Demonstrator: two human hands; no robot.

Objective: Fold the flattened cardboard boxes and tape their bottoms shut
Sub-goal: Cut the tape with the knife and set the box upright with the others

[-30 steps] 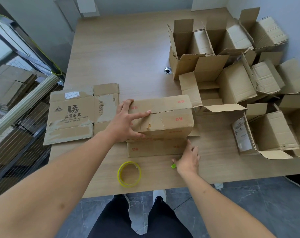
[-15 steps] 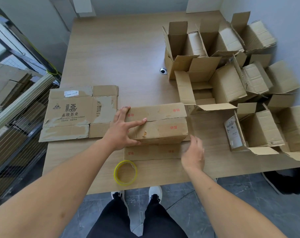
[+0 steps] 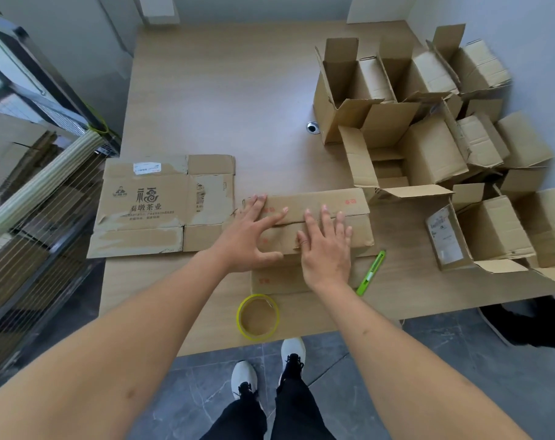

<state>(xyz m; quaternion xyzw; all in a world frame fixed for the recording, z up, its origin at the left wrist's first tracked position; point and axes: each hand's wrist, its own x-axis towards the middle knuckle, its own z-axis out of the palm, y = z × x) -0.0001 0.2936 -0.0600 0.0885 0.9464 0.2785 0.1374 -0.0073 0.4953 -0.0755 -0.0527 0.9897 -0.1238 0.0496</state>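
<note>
Both the left hand (image 3: 249, 238) and right hand (image 3: 325, 249) press with flat, spread fingers, gripping nothing, on the closed bottom flaps of the brown cardboard box (image 3: 349, 223) near the table's near edge, so taping likely follows, calling for the yellow-rimmed tape roll (image 3: 258, 316) nearer still.

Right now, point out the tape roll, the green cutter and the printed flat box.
tape roll (image 3: 240, 315), head view, left rim.
green cutter (image 3: 370, 273), head view, mid-body.
printed flat box (image 3: 149, 198), head view, printed panel.
</note>
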